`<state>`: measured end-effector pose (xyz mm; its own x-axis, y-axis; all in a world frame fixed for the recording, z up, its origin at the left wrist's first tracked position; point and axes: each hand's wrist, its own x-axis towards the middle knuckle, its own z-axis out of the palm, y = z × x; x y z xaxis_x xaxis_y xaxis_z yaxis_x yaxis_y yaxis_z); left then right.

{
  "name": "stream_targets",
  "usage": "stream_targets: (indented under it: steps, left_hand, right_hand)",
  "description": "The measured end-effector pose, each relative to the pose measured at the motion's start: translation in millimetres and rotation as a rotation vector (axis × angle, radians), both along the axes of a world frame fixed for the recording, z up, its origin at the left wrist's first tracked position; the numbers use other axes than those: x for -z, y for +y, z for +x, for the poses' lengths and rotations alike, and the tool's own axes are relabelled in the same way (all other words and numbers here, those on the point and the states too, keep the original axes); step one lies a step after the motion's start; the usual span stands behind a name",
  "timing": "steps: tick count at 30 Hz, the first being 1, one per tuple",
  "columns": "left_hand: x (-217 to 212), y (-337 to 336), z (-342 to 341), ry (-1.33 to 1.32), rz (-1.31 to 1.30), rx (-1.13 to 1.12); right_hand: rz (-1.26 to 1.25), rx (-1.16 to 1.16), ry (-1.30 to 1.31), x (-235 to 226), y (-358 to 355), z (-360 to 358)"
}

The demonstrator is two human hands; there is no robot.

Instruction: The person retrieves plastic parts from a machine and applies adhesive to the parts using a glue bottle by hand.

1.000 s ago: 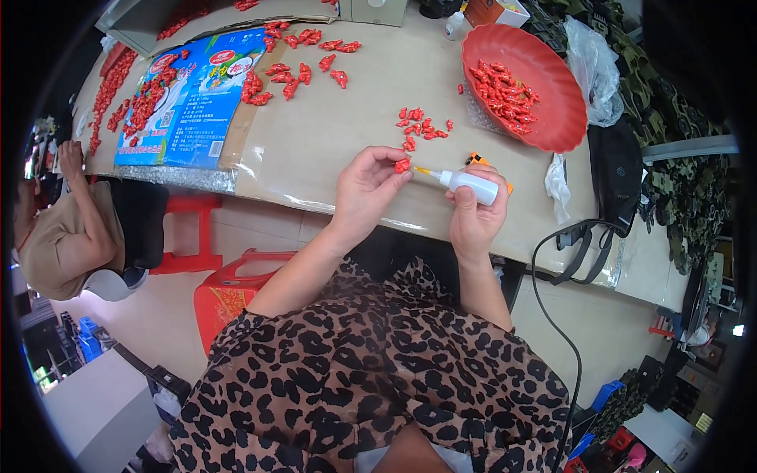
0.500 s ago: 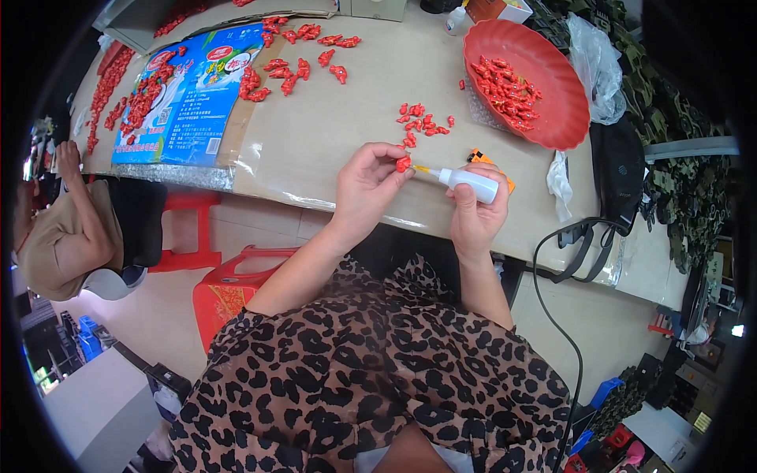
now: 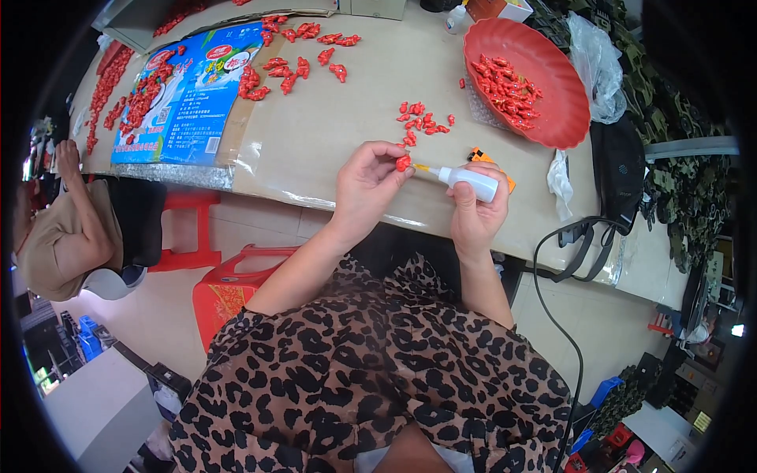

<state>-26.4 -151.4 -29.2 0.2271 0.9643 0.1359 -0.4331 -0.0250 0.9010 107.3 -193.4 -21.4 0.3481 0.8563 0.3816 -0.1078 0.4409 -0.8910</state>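
Between the thumb and fingers of my left hand (image 3: 367,183) is a small glossy red figurine (image 3: 403,163). My right hand (image 3: 479,211) is wrapped round a white squeeze bottle (image 3: 471,184), which lies nearly level. Its thin yellowish nozzle points left, with the tip at or very close to the figurine; whether they touch is hard to tell. Just beyond my hands lies a loose group of small red pieces (image 3: 426,121) on the table. An orange tool or holder (image 3: 505,177) lies partly hidden behind my right hand.
A red scalloped bowl (image 3: 564,102) of red pieces stands at the far right, near a crumpled white tissue (image 3: 559,186) and a black bag (image 3: 619,173). Blue printed cardboard (image 3: 197,118) bearing red pieces lies left. Another person (image 3: 75,229) sits at the left edge; a red stool (image 3: 225,276) is beside me.
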Motion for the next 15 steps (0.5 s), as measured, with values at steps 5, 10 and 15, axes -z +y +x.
stream_targets:
  steps: [5, 10, 15]
  left_hand:
    - [1.8, 0.6, 0.2, 0.011, -0.003, -0.002]
    - [1.3, 0.6, 0.1, 0.013, -0.002, -0.006]
    - [1.9, 1.0, 0.4, 0.003, -0.001, -0.002]
  right_hand:
    - [0.013, 0.004, -0.021, 2.2, 1.0, 1.4]
    - [0.008, 0.003, -0.018, 1.8, 0.8, 1.3]
    - [0.025, 0.012, -0.052, 4.6, 2.6, 2.6]
